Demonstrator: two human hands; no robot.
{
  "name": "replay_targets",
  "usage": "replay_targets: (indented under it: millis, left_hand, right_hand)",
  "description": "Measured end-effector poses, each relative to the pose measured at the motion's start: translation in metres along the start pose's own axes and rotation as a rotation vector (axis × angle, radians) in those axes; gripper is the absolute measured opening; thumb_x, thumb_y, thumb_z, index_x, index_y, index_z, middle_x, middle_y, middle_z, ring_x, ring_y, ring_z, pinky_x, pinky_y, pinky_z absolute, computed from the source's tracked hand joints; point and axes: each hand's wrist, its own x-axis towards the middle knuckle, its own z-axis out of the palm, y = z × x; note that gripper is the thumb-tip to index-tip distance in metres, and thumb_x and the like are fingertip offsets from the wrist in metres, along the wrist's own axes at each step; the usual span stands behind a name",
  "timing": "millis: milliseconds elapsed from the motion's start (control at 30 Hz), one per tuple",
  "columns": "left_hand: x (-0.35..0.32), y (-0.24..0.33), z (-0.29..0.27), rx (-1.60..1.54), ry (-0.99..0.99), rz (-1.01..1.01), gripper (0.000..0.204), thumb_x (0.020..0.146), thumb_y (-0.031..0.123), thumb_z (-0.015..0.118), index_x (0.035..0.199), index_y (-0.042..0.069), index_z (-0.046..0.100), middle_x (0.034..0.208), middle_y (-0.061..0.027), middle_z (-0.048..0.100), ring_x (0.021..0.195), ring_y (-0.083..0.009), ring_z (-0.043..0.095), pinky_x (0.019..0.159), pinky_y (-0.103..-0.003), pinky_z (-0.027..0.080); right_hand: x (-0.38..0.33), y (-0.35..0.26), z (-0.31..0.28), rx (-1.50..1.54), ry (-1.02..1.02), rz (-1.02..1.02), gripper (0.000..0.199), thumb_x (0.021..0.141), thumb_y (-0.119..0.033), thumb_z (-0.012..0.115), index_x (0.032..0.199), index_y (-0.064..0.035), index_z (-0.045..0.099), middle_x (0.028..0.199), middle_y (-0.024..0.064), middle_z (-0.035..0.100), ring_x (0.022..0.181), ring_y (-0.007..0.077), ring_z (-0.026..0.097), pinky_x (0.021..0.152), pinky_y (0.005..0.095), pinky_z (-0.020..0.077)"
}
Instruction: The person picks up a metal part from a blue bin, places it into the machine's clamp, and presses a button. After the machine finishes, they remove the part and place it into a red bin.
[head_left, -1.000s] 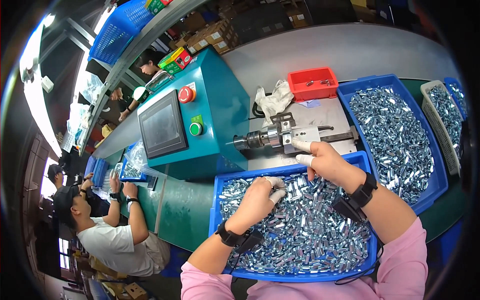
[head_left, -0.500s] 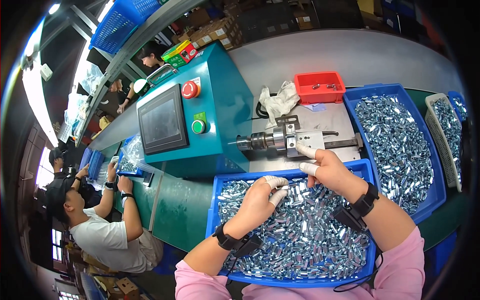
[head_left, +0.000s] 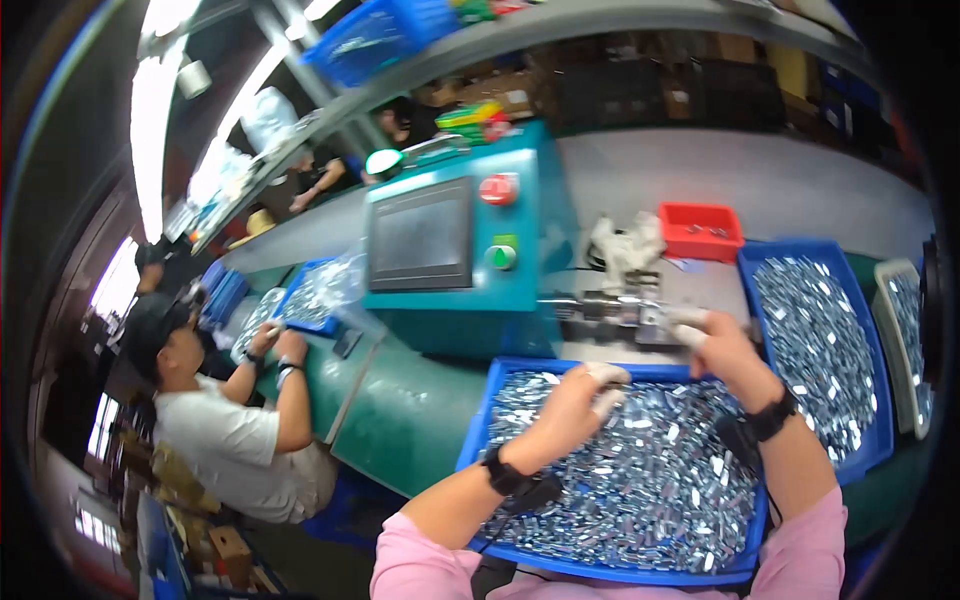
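Observation:
My left hand (head_left: 568, 415) hovers over the near blue tray (head_left: 478, 425), which is heaped with small shiny hex-sided metal pieces (head_left: 640, 480). Its white-covered fingertips curl toward the thumb; whatever lies between them is too blurred to name. My right hand (head_left: 732, 355) is at the right end of the metal clamp fixture (head_left: 645, 318) on the teal machine (head_left: 545, 230). There the thumb and forefinger, also in white covers, come together in a pinch, and I cannot make out a part in them. Both wrists carry black straps with small boxes.
A red bin (head_left: 700, 250) with a few pieces and a whitish cloth (head_left: 628, 248) lie behind the fixture. On the right stand a second full blue tray (head_left: 880, 420) and a pale basket (head_left: 890, 335). A co-worker (head_left: 225, 430) sits left at the green table (head_left: 410, 430).
The whole view has swung, shifting the scene rightward and down. My right hand has moved closer to the clamp fixture. My left hand remains above the near tray.

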Motion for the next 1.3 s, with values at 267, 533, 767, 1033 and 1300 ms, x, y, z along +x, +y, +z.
replay_targets:
  millis: [267,533,767,1033,1300]
  left_hand:
    - [0.001,-0.009,0.019,-0.058,0.021,0.11,0.017,0.08,0.011,0.062,0.095,0.004,0.059,0.089,-0.0145,0.059,0.087,-0.033,0.056,0.077,-0.039,0.045]
    - [-0.001,-0.018,0.019,-0.153,0.108,0.163,0.016,0.076,0.007,0.062,0.091,0.004,0.057,0.087,-0.0136,0.057,0.087,-0.0334,0.055,0.077,-0.041,0.045]
    - [0.003,-0.028,0.024,-0.148,0.128,0.155,0.017,0.076,0.007,0.062,0.092,0.004,0.057,0.089,-0.0137,0.057,0.088,-0.0336,0.055,0.077,-0.041,0.045]
    - [0.003,-0.021,0.021,-0.142,0.112,0.164,0.018,0.078,0.008,0.062,0.095,0.003,0.058,0.09,-0.0142,0.057,0.088,-0.0337,0.055,0.078,-0.041,0.044]
    - [0.005,-0.029,0.024,-0.062,0.062,0.212,0.02,0.08,0.011,0.063,0.098,0.004,0.059,0.097,-0.0144,0.059,0.09,-0.0332,0.055,0.08,-0.039,0.044]
  right_hand:
    - [0.016,-0.001,-0.006,-0.431,0.312,0.071,0.032,0.084,-0.026,0.06,0.079,0.0061,0.061,0.058,0.0097,0.057,0.037,0.0189,0.053,0.037,0.0306,0.0398]
    - [0.059,-0.016,0.004,-1.05,0.263,0.048,0.035,0.073,-0.026,0.065,0.067,0.0091,0.06,0.059,0.0223,0.06,0.046,0.0321,0.06,0.049,0.0414,0.0487]
    - [0.055,-0.029,-0.008,-1.249,0.595,-0.005,0.035,0.072,-0.029,0.065,0.075,0.0054,0.063,0.079,0.0252,0.063,0.078,0.0416,0.061,0.069,0.0462,0.0485]
    - [0.003,0.077,-0.18,-1.427,0.74,0.188,0.038,0.076,-0.032,0.065,0.086,0.0035,0.059,0.09,0.0254,0.061,0.088,0.041,0.058,0.076,0.0465,0.0462]
    - [-0.006,-0.004,-0.066,-0.953,0.677,-0.072,0.039,0.08,-0.032,0.064,0.067,0.0037,0.057,0.067,0.0237,0.058,0.064,0.0387,0.056,0.058,0.0445,0.0407]
